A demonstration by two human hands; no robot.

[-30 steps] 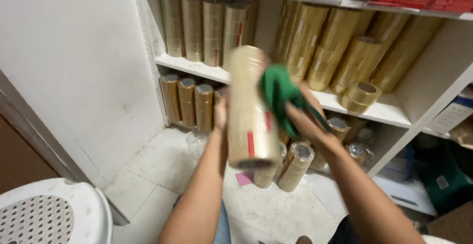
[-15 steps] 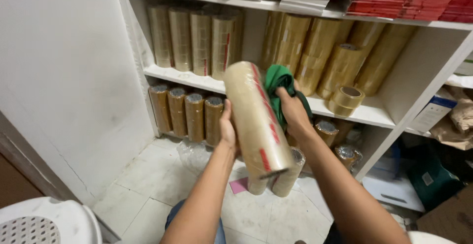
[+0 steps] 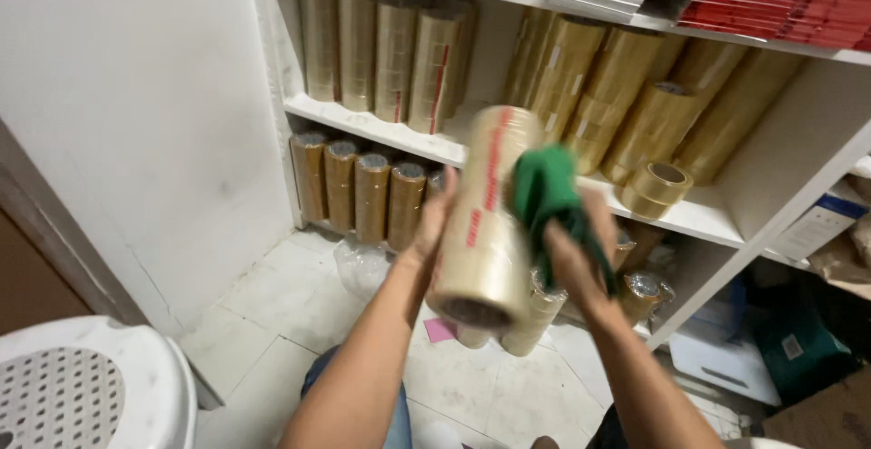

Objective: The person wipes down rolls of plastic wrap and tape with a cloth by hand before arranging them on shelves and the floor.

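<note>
At the centre of the frame, the left hand [image 3: 434, 222] gripped a long shrink-wrapped stack of clear tape rolls with a red stripe [image 3: 485, 222], its fingers curled around the left side. The right hand [image 3: 572, 249] pressed a crumpled green cloth [image 3: 547, 190] against the stack's right side, fingers clenched on the cloth. Behind stood white shelves [image 3: 381, 127] carrying more tape stacks [image 3: 390, 50]; a white perforated plastic stool [image 3: 82, 395] sat lower left.

open floor tiles [image 3: 299, 295] lie below my hands, with free air to their left. ahead, shelf [image 3: 381, 127] edges and packed tape stacks [image 3: 390, 50] block reach. a white stool [image 3: 91, 385] stands low left.
</note>
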